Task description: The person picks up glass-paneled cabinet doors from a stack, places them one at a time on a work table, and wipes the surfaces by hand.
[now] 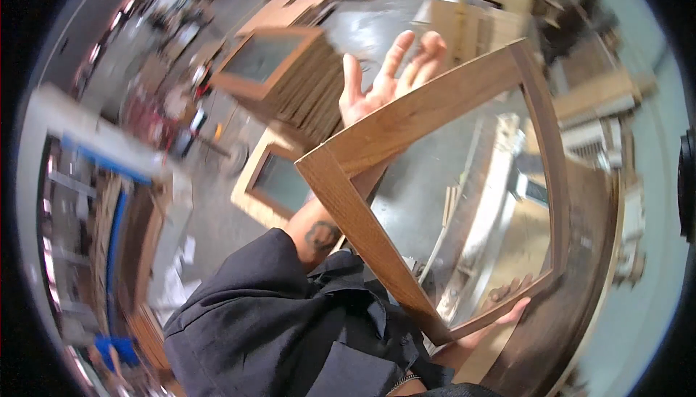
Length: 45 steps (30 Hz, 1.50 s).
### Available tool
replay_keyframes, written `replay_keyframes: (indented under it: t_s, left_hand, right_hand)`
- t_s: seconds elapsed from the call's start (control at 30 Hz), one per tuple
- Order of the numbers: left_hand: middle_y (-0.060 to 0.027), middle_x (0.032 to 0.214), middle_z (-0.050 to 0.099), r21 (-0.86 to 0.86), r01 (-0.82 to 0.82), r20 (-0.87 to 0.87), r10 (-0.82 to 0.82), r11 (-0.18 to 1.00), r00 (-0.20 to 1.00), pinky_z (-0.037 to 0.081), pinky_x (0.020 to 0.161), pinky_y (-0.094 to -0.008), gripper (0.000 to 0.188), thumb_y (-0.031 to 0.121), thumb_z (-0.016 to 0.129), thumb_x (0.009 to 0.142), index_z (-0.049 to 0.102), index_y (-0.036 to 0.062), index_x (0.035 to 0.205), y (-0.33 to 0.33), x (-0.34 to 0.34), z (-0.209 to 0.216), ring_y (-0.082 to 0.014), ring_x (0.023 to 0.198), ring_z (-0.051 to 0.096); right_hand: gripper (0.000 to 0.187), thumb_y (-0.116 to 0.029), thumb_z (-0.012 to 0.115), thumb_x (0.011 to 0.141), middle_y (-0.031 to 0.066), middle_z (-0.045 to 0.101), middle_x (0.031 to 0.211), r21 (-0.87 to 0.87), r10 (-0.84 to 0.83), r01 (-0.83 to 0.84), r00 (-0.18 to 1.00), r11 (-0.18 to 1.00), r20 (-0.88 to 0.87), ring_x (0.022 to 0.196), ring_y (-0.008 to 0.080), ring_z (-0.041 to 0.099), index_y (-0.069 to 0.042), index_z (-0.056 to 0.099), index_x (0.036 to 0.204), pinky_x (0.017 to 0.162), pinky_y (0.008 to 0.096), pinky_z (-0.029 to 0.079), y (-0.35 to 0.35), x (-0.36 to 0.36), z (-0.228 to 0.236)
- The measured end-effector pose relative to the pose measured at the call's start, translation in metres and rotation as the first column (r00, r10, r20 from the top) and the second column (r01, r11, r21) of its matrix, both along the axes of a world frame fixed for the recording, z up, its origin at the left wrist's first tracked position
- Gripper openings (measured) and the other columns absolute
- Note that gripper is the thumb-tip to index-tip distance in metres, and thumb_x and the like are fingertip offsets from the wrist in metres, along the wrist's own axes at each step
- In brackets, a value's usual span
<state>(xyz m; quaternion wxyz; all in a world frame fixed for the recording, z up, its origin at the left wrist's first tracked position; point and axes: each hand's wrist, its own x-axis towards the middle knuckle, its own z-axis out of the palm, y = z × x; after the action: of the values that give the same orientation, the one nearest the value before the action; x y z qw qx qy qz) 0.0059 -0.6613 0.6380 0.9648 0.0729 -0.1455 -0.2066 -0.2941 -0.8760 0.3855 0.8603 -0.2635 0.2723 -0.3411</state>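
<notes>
Brown wooden frame (pixel 420 118) tilted between the hands: right hand (pixel 487 333), nearer, grasps its lower edge; left hand (pixel 378 94), fingers spread, extends behind and past its upper rail, contact unclear.

Loose dark top (pixel 326 324), wide sleeve (pixel 239 274), rounded dark forearm tattoo (pixel 322 237), thin metal chain (pixel 403 380)

frame (pixel 383 252): centre | stack (pixel 308 96): left, beyond | left hand (pixel 375 97): behind frame | right hand (pixel 506 318): at near edge
</notes>
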Motion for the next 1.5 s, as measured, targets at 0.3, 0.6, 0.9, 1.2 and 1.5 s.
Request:
replay_keyframes:
  t_s: [0.3, 0.6, 0.9, 1.2, 1.5]
  left_hand:
    - [-0.0046, 0.087, 0.068, 0.395, -0.620, -0.454, 0.731, 0.678, 0.510, 0.051, 0.054, -0.0278, 0.070, 0.069, 0.042, 0.085, 0.061, 0.0045, 0.105, 0.444, -0.134, -0.186, -0.0160, 0.063, 0.061]
    - [-0.0082, 0.109, 0.061, 0.789, -0.555, -0.451, 0.863, 0.265, -0.228, 0.046, 0.083, -0.0391, 0.073, 0.069, 0.047, 0.083, 0.055, 0.0045, 0.116, 0.619, -0.161, -0.338, -0.0231, 0.097, 0.057]
    - [-0.0208, 0.116, 0.060, 0.798, -0.262, -0.574, 0.817, 0.543, -0.052, 0.051, 0.082, -0.0343, 0.056, 0.046, 0.053, 0.091, 0.045, -0.0030, 0.117, 0.612, -0.084, -0.529, -0.0272, 0.102, 0.062]
    - [-0.0188, 0.120, 0.057, 0.833, -0.212, -0.494, 0.860, 0.511, 0.130, 0.047, 0.089, -0.0312, 0.071, 0.059, 0.052, 0.087, 0.047, -0.0040, 0.120, 0.696, 0.005, -0.634, -0.0240, 0.108, 0.058]
    - [-0.0202, 0.089, 0.065, 0.673, 0.738, -0.496, 0.708, -0.051, 0.502, 0.055, 0.061, -0.0353, 0.083, 0.074, 0.047, 0.079, 0.062, -0.0060, 0.098, 0.727, -0.013, -0.629, -0.0230, 0.075, 0.064]
  right_hand:
    - [0.072, -0.002, 0.061, 0.071, 0.0334, 0.058, 0.108, -0.103, 0.879, -0.882, 0.437, 0.461, 0.193, 0.092, 0.0496, 0.061, -0.007, 0.035, 0.138, 0.073, 0.0646, 0.052, 0.139, 0.195, -0.026]
    - [0.082, -0.004, 0.067, 0.075, 0.0291, 0.044, 0.132, 0.377, 0.990, -0.924, -0.104, -0.060, -0.097, 0.120, 0.0469, 0.045, -0.016, 0.024, 0.144, 0.099, 0.0592, 0.036, 0.402, 0.303, -0.113]
    - [0.096, -0.008, 0.063, 0.075, 0.0155, 0.028, 0.150, 0.520, 0.979, -0.854, -0.115, -0.011, -0.168, 0.138, 0.0392, 0.021, -0.026, 0.006, 0.150, 0.111, 0.0549, 0.014, 0.483, 0.327, -0.247]
    - [0.076, -0.011, 0.061, 0.084, 0.0127, 0.038, 0.144, 0.482, 0.953, -0.866, -0.245, -0.132, -0.179, 0.132, 0.0278, 0.035, -0.021, 0.020, 0.147, 0.103, 0.0426, 0.036, 0.541, 0.399, -0.331]
    - [0.041, -0.040, 0.063, 0.088, 0.0090, 0.064, 0.083, 0.624, 0.305, -0.674, -0.737, -0.395, -0.604, 0.059, 0.0152, 0.060, 0.000, 0.060, 0.096, 0.058, 0.0274, 0.054, 0.537, 0.413, -0.350]
